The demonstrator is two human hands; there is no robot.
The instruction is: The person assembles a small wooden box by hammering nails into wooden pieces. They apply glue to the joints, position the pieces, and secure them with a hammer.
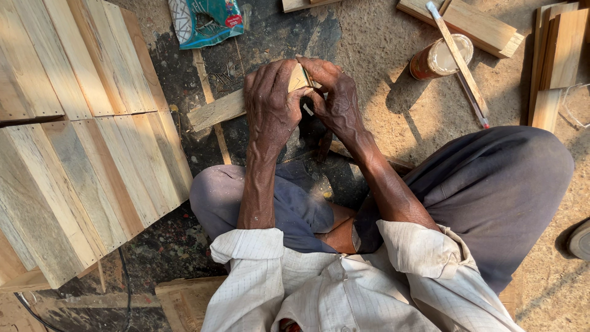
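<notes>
Sitting on the ground with knees spread, the person wears a pale, finely striped shirt [344, 283] with rolled sleeves and loose grey-blue trousers [491, 184], both nearest the camera at the bottom of the view. Beyond the lap, both forearms reach forward and meet over a dark, stained patch of the sandy workshop floor [381, 49]. The left hand [270, 101] has its fingers curled shut over the top of a small pale wooden block [299, 78], and the right hand [335, 98] closes on the same block from the other side, fingertips pinching its edge, so the piece sits gripped between the two hands just above the floor. Directly under the hands a long flat wooden batten [215, 110] lies on the floor, running out to the left. On the left side, a large stack of light, sawn wooden planks [80, 160] is laid edge to edge in two rows. Farther off to the right, a round rust-brown tin with a whitish top [439, 58] stands on the sand with a thin wooden stick [458, 58] laid across it, and short timber offcuts [556, 55] lie near the right edge. At the far top, a crumpled teal and white plastic packet [206, 21] rests on the floor.
</notes>
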